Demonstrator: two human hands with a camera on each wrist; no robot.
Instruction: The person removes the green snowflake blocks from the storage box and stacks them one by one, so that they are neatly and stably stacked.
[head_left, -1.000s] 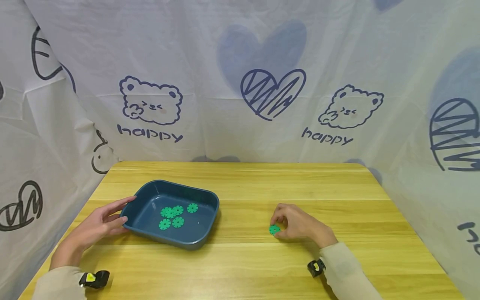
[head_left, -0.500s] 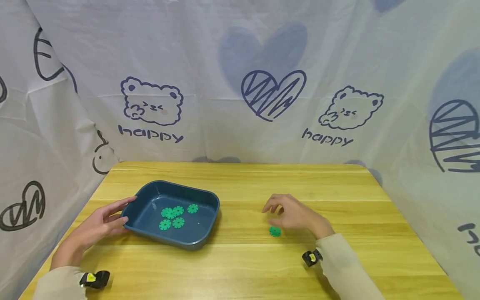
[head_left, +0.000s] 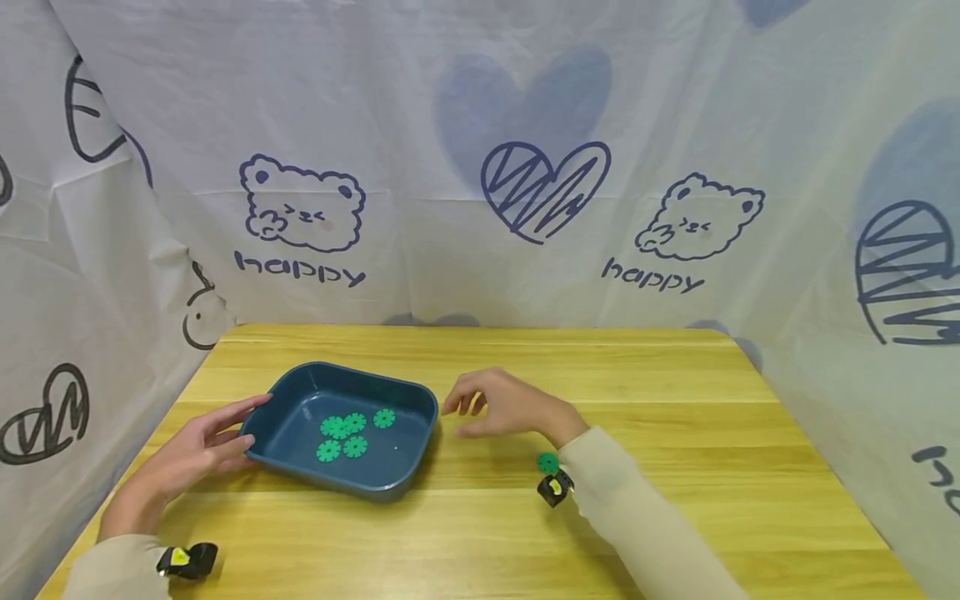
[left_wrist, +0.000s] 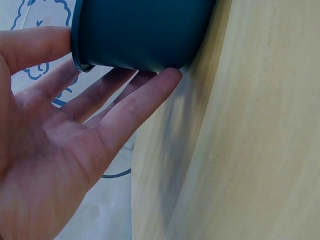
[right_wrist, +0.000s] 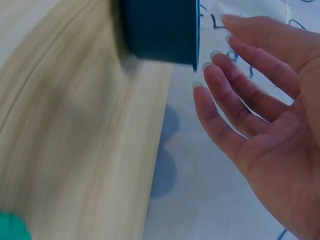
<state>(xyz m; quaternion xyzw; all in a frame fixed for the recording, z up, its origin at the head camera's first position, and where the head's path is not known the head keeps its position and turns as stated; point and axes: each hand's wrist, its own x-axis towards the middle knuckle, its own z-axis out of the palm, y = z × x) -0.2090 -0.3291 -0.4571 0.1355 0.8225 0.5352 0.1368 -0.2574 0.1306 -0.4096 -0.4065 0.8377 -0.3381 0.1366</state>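
Observation:
A dark blue rectangular tub (head_left: 322,478) sits left of centre on the table, with several flat green notched plastic discs (head_left: 355,447) inside. My left hand (head_left: 191,442) touches the tub's left end, thumb and forefinger at the rim. In the left wrist view its other fingers lie rather straight along the tub's outer wall (left_wrist: 145,35). Just right of the tub hovers my right hand (head_left: 510,404), fingers loosely bent and holding nothing. One more green notched disc (head_left: 548,462) lies on the table by the right wrist; part of that disc (right_wrist: 12,227) shows in the right wrist view.
The wooden table (head_left: 480,550) meets a hanging white cloth (head_left: 420,275) at its back, printed with bears and hearts. Cloth also hangs at both sides. A black strap device (head_left: 187,561) is on the left wrist, another (head_left: 555,487) on the right.
My right hand has let go of the green disc on the table and moved left to beside the tub. The disc stays in place. My left hand and the tub have not moved.

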